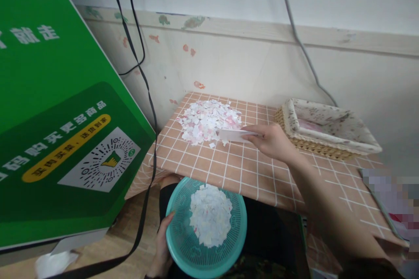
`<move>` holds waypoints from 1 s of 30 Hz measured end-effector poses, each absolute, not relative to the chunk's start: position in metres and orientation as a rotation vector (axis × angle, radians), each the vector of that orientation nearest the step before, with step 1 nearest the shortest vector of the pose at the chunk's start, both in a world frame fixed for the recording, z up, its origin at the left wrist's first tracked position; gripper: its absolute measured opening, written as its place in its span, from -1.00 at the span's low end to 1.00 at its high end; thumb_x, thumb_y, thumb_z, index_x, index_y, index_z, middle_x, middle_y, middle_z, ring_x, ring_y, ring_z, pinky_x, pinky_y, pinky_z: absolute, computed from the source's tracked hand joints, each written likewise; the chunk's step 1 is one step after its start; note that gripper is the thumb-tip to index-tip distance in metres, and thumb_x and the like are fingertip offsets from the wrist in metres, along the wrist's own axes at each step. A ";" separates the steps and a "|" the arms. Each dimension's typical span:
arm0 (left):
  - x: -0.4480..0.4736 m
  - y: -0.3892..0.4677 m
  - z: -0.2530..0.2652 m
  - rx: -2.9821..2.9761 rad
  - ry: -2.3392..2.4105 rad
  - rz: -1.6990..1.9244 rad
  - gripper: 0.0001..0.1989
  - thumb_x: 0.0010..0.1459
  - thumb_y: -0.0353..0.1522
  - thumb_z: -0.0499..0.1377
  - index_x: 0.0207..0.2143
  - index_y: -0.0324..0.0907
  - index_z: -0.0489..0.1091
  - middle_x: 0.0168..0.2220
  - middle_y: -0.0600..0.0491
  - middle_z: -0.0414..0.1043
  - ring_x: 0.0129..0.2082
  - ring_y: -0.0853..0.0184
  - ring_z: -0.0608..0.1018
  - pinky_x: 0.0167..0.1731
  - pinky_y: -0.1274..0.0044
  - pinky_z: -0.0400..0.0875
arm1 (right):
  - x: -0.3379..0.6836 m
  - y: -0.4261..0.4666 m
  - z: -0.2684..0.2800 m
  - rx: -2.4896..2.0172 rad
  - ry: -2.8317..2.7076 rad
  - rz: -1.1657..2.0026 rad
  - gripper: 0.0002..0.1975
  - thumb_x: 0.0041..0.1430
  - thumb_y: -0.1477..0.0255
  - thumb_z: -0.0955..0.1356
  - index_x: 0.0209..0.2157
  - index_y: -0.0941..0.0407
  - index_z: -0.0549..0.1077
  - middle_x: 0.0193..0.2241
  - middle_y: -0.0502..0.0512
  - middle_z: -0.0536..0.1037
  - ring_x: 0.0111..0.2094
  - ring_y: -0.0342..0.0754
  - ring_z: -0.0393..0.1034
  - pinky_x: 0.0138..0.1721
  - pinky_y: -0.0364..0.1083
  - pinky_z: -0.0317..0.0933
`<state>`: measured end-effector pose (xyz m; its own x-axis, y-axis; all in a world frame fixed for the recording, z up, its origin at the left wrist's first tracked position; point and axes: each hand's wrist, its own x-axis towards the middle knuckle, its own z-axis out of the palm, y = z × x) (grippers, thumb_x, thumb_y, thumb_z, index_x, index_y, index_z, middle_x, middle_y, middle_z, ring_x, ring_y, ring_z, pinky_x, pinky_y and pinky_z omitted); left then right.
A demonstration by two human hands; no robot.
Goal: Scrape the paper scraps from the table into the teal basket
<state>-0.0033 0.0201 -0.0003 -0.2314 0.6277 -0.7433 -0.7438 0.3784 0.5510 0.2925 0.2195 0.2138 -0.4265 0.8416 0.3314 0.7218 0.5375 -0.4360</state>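
My right hand (266, 140) pinches a flat white card (233, 135) above the table. The card's far end meets the near right side of a pile of small torn paper pieces (209, 120), mostly white with some pink. Below the table edge, my left hand (163, 237) grips the left rim of a round teal plastic basket (240, 226), which rests at my lap. More paper pieces (211, 214) are heaped inside the basket.
A brown checked cloth (255, 174) covers the table. At the back right stands a lined wicker basket (327, 150). A large green sign (65, 74) rises on the left, with a black strap (149, 196) hanging beside it. The wall (235, 61) borders the table's far side.
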 end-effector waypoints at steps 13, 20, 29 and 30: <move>-0.007 0.017 -0.014 -0.127 1.233 1.301 -0.79 -0.21 -0.32 0.30 -0.45 -0.23 0.54 -0.49 0.02 0.57 -0.48 0.22 0.56 -0.33 0.39 0.45 | 0.312 0.189 0.172 -1.384 -1.993 0.228 -0.77 0.11 0.34 0.33 -0.21 0.06 0.54 -0.40 0.05 0.60 -0.53 -0.09 0.44 -0.51 -0.11 0.27; -0.006 0.018 -0.010 -0.140 1.251 1.306 -0.78 -0.23 -0.31 0.30 -0.46 -0.23 0.54 -0.48 0.01 0.58 -0.48 0.20 0.56 -0.34 0.36 0.46 | 0.311 0.199 0.169 -1.357 -1.985 0.189 -0.77 0.13 0.36 0.30 -0.19 0.06 0.53 -0.31 0.07 0.60 -0.39 -0.03 0.48 -0.42 -0.10 0.31; -0.008 0.016 -0.014 -0.152 1.249 1.321 -0.80 -0.21 -0.33 0.30 -0.45 -0.22 0.54 -0.46 0.00 0.58 -0.47 0.21 0.56 -0.39 0.41 0.46 | 0.311 0.192 0.171 -1.373 -1.980 0.233 -0.78 0.09 0.35 0.34 -0.22 0.07 0.55 -0.37 0.06 0.60 -0.48 -0.06 0.47 -0.45 -0.10 0.30; -0.008 0.017 -0.014 -0.153 1.259 1.324 -0.81 -0.20 -0.33 0.29 -0.45 -0.22 0.54 -0.46 0.01 0.58 -0.47 0.21 0.56 -0.39 0.40 0.46 | 0.311 0.193 0.171 -1.359 -1.974 0.240 -0.78 0.10 0.35 0.34 -0.22 0.07 0.55 -0.36 0.06 0.60 -0.46 -0.06 0.47 -0.45 -0.11 0.30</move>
